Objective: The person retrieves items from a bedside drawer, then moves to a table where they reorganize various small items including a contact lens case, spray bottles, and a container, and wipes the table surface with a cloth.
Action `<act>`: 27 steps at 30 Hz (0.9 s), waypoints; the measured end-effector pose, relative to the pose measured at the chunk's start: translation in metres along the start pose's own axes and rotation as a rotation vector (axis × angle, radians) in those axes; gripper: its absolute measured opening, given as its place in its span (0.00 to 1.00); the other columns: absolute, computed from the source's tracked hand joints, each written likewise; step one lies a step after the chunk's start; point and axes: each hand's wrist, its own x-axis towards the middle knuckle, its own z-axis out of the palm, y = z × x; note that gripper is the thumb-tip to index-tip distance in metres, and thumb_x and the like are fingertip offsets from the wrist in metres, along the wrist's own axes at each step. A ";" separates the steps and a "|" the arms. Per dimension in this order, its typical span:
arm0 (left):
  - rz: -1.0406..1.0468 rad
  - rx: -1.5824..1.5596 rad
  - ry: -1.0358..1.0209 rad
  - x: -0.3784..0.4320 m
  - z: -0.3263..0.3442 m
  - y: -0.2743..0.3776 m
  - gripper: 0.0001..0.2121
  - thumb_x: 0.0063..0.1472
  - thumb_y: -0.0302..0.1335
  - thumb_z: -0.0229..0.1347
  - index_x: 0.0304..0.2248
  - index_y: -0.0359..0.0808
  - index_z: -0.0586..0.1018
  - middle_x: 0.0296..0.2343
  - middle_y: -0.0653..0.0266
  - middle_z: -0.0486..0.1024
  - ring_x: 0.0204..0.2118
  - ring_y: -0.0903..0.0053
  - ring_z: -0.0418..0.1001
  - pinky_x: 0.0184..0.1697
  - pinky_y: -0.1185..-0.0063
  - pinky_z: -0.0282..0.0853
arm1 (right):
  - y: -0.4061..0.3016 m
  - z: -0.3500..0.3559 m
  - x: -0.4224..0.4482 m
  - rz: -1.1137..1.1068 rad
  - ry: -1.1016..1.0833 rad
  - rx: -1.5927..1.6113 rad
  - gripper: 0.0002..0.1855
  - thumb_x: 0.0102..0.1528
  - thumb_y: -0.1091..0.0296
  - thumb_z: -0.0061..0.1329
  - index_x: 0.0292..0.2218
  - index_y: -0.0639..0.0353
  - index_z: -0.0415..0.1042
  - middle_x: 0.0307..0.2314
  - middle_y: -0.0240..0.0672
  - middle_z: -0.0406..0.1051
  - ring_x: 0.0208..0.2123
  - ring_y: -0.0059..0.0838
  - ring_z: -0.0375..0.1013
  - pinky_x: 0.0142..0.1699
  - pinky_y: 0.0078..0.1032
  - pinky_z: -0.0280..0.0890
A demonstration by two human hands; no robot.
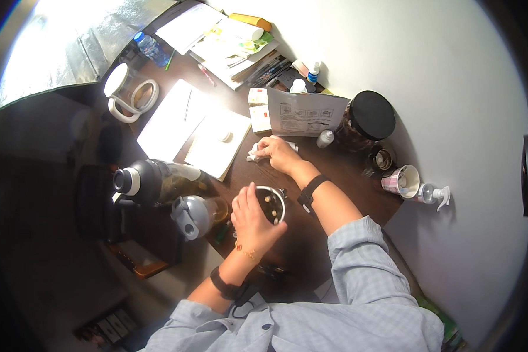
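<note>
My left hand (253,220) is wrapped around a white-rimmed cup (283,209) close in front of me. Dark contents fill the cup, with a few small pale pieces showing in them. Farther out, my right hand (281,154) pinches a crumpled white tissue (255,155) against the brown desk (334,193). Just beyond that hand stands a printed sheet (310,113), beside small white boxes (260,119). A small white dropper bottle (325,139) is to the right of the tissue. My fingers hide part of the cup's wall.
A black-capped bottle (149,182) and a grey-lidded shaker (196,218) are at left. Beyond lie an open notebook (220,141) and a lidded pitcher (127,92). A black-lidded jar (372,115), paper cup (400,181) and spray bottle (433,193) line the wall side.
</note>
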 end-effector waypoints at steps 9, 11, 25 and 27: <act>0.085 -0.043 -0.157 -0.075 -0.013 -0.001 0.49 0.33 0.32 0.67 0.57 0.33 0.56 0.52 0.50 0.58 0.56 0.55 0.56 0.58 0.63 0.55 | 0.009 -0.030 -0.051 -0.161 -0.240 -0.059 0.20 0.39 0.87 0.50 0.29 0.48 0.82 0.30 0.31 0.73 0.38 0.35 0.70 0.44 0.28 0.66; 0.088 -0.048 -0.142 -0.089 -0.013 0.000 0.49 0.33 0.33 0.68 0.57 0.32 0.57 0.53 0.53 0.58 0.56 0.56 0.55 0.55 0.63 0.57 | 0.008 -0.038 -0.071 -0.126 -0.197 -0.034 0.21 0.39 0.88 0.48 0.30 0.50 0.82 0.29 0.32 0.73 0.36 0.35 0.69 0.42 0.28 0.66; 0.110 -0.080 -0.120 -0.166 -0.027 -0.010 0.48 0.34 0.32 0.67 0.57 0.32 0.56 0.52 0.51 0.58 0.56 0.55 0.55 0.56 0.61 0.55 | -0.031 -0.035 -0.241 0.115 0.247 -0.201 0.13 0.48 0.81 0.51 0.31 0.49 0.82 0.27 0.29 0.72 0.35 0.34 0.68 0.43 0.26 0.65; 0.117 -0.081 -0.122 -0.177 -0.030 -0.016 0.48 0.34 0.33 0.66 0.57 0.32 0.56 0.52 0.52 0.58 0.56 0.55 0.55 0.56 0.62 0.56 | -0.045 -0.027 -0.271 0.143 0.221 -0.198 0.11 0.49 0.79 0.53 0.31 0.49 0.82 0.28 0.29 0.72 0.35 0.33 0.68 0.43 0.27 0.65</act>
